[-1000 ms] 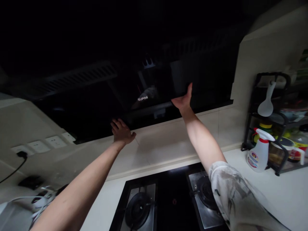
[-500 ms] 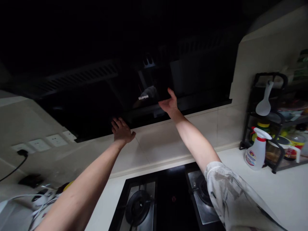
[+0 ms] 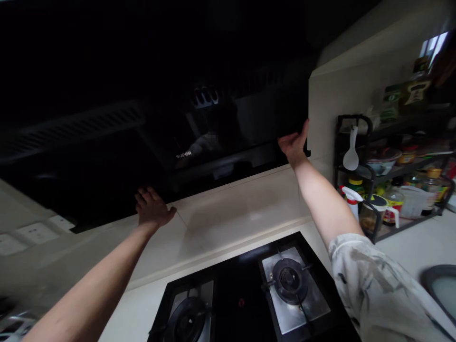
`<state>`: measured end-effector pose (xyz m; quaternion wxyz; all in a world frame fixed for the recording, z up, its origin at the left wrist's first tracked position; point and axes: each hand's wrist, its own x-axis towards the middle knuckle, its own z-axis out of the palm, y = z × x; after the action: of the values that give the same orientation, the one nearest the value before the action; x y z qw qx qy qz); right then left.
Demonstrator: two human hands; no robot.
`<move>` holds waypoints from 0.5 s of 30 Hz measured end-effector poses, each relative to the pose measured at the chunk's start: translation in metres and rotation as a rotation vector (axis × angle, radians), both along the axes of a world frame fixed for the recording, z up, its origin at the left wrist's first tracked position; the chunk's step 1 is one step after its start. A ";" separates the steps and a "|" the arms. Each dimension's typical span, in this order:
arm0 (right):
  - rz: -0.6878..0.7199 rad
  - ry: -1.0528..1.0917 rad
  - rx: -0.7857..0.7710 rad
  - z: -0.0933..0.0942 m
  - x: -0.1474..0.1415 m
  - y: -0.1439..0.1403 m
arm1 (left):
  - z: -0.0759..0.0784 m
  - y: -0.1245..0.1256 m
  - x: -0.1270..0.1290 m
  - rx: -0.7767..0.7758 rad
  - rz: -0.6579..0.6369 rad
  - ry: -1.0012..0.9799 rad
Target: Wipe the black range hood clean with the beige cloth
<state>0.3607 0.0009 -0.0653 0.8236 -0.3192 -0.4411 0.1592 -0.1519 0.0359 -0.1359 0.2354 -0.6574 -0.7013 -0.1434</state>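
A glossy black range hood (image 3: 228, 116) with the white lettering SUPOR on its front fills the upper view. At its lower edge, left of the middle, lies my left hand (image 3: 153, 209), fingers spread against the edge and thumb pointing right. My right hand (image 3: 295, 145) is at the right end of that same lower edge, with its thumb up along the hood's side and its fingers stretched left. Both hands look empty; whether the right fingertips press on the hood is hard to tell. Below them sits a black gas stove (image 3: 242, 285) with two burners.
A black rack (image 3: 370, 183) with jars, bottles and a hanging white rice paddle (image 3: 351, 156) stands on the counter at the right. A spray bottle (image 3: 352, 199) is by the rack. Wall sockets (image 3: 37, 232) are at the left. A dark-rimmed round thing (image 3: 431, 275) shows at the lower right.
My right hand has slid right along the hood's lower edge to its end. The view has swung right, bringing more of the rack and the right burner into sight. The left hand stays at the edge.
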 end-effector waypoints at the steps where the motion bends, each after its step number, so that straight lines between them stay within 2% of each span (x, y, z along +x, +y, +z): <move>1: 0.006 0.011 0.003 -0.002 0.001 0.000 | 0.001 -0.001 0.001 -0.002 0.007 -0.001; 7: 0.218 0.062 0.156 0.003 -0.029 0.008 | 0.003 -0.004 0.003 -0.015 0.005 -0.013; 12: 0.218 -0.052 0.089 0.006 -0.069 0.020 | 0.001 -0.005 0.003 -0.010 -0.011 -0.004; 15: 0.430 0.080 0.114 0.002 -0.109 0.034 | -0.001 -0.004 0.003 0.000 -0.011 0.003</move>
<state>0.2517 0.0350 -0.0630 0.8042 -0.1640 -0.4744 0.3184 -0.1494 0.0319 -0.1372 0.2355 -0.6616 -0.6972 -0.1438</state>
